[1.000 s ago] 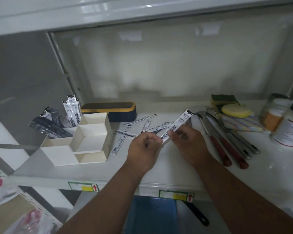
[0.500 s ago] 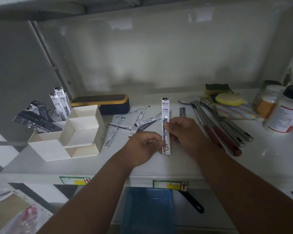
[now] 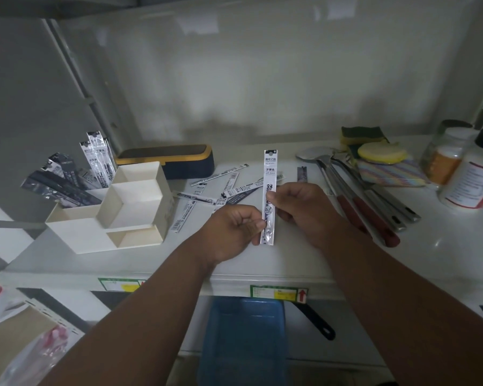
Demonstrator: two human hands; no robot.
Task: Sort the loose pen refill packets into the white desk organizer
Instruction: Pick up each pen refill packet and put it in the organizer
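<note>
While both hands (image 3: 265, 215) pinch one refill packet (image 3: 269, 196), organizer (image 3: 140, 218) rear compartments hold packets (image 3: 95, 160).

Premises appear to be a shop or stockroom. White metal shelving (image 3: 262, 263) carries price-label strips (image 3: 279, 293) on its front edge. Unrelated merchandise shares one shelf: stationery refill packets (image 3: 207, 196), kitchen utensils (image 3: 354, 190), sponges (image 3: 382, 154), jars (image 3: 469, 176).

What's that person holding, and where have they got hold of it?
A pen refill packet, upright: left hand pinches its lower part, right hand its middle.
</note>
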